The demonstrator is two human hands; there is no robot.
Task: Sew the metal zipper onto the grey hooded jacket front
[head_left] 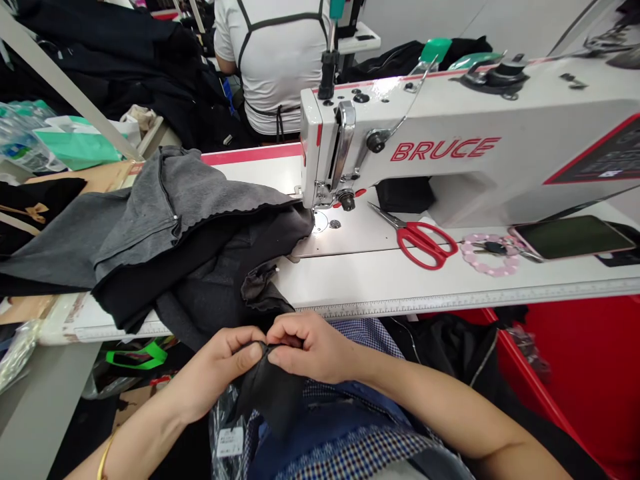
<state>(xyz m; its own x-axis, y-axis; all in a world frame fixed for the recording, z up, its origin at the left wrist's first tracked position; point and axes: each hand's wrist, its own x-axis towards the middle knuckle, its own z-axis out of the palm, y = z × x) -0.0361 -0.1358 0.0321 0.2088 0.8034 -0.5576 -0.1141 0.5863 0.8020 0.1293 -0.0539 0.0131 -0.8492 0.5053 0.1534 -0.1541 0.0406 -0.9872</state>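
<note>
Left hand (225, 368) and right hand (316, 348) each pinch the dark cloth (277, 395) at the frame's lower centre, its limp hang suggesting something soft and light, probably best held along the edge.

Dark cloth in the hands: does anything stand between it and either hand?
Nothing visible does. The left hand and right hand both pinch the dark cloth directly. The scissors lie apart, on the table.

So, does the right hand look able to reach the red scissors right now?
Likely yes: the red scissors lie uncovered ahead and to the right, though the right hand is pinching dark fabric it would first have to release.
</note>
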